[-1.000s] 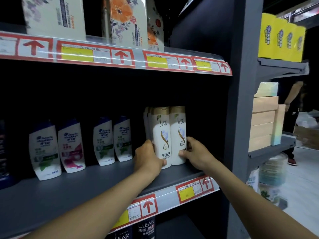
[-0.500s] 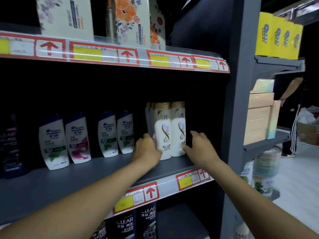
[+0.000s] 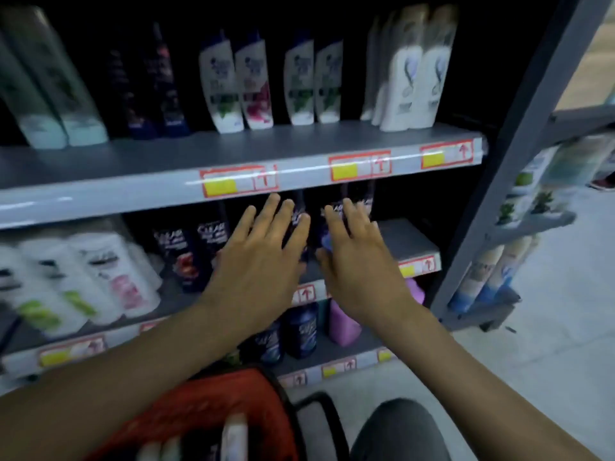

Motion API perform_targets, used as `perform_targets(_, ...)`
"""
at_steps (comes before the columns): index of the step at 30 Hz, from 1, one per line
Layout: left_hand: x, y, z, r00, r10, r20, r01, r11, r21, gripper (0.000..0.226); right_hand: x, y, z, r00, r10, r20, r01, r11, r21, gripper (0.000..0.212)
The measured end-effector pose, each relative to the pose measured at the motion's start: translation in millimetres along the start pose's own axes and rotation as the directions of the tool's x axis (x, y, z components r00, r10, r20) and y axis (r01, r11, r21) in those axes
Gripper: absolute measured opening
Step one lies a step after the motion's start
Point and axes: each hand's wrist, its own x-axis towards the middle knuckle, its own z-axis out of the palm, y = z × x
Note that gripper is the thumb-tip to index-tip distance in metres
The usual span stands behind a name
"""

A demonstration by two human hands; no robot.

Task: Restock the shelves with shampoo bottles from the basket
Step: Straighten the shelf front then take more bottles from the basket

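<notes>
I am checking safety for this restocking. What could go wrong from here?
1. Both open hands, left hand and right hand, reach toward the upright dark navy shampoo bottles; a push could topple them.
2. The red plastic mesh basket sits low beside the person's knee, which might bump it.
3. The picture is blurred, so reaches may be inaccurate.

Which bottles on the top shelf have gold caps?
The two tall white bottles at the right end of the top shelf. Their caps look gold; the shorter white bottles beside them have dark blue caps.
</notes>
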Motion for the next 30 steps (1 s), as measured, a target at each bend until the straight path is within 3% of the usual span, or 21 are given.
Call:
perform_targets(5,-151.6,-16.5,51.2,0.965,-0.088,0.245,0.099,0.995,-0.034,0.07,-81.9,-63.8,92.5,0.968,-0.05,0.246,0.042,0.998,0.039,0.063)
perform_targets(12,-296.4,-30.3,136.4,0.786,-0.149,0.599,0.271,0.955,-0.117,0.058,-155.7,-104.5,204.4,0.842,-0.02,0.539,-0.014,0.998,0.059,0.065)
perform_targets(14,-321.4,-31.6,156.3,0.694,-0.137,0.707,0.402,0.889,-0.222,0.047,-168.3,-108.6,224.2,0.792,0.04,0.609,-0.129,0.986,0.103,0.054)
perform_targets(16,-338.7,-32.3,171.8,0.537,-0.083,0.84,0.583,0.756,-0.298,0.036,-176.6,-111.7,243.7,0.708,0.099,0.699,-0.267,0.954,0.135,0.04)
perform_targets(19,-349.8,-24.6,190.7,0.361,0.207,0.909,0.659,0.634,-0.406,0.037,-188.2,-110.9,274.0,0.546,0.17,0.82,-0.392,0.917,0.071,0.042)
perform_targets(22,-351.6,-6.0,199.8,0.352,0.366,0.861,0.674,0.539,-0.505,0.035,-200.8,-103.6,297.1,0.457,0.222,0.861,-0.545,0.835,0.073,0.051)
perform_targets(25,-351.3,5.9,214.9,0.416,0.397,0.818,0.657,0.49,-0.572,0.038,-203.0,-98.9,314.6,0.484,0.283,0.828,-0.608,0.789,0.086,0.07)
perform_targets(27,-354.6,4.7,226.5,0.41,0.404,0.818,0.721,0.406,-0.562,0.034,-203.1,-101.8,327.6,0.507,0.307,0.806,-0.612,0.786,0.085,0.072)
perform_targets(29,-355.8,-2.5,236.3,0.389,0.319,0.864,0.843,0.255,-0.473,0.022,-202.7,-103.2,337.1,0.507,0.333,0.795,-0.674,0.728,0.125,0.064)
perform_targets(30,-356.1,-7.8,240.1,0.368,0.221,0.903,0.911,0.107,-0.397,0.014,-201.3,-102.3,339.5,0.494,0.319,0.809,-0.709,0.687,0.162,0.056)
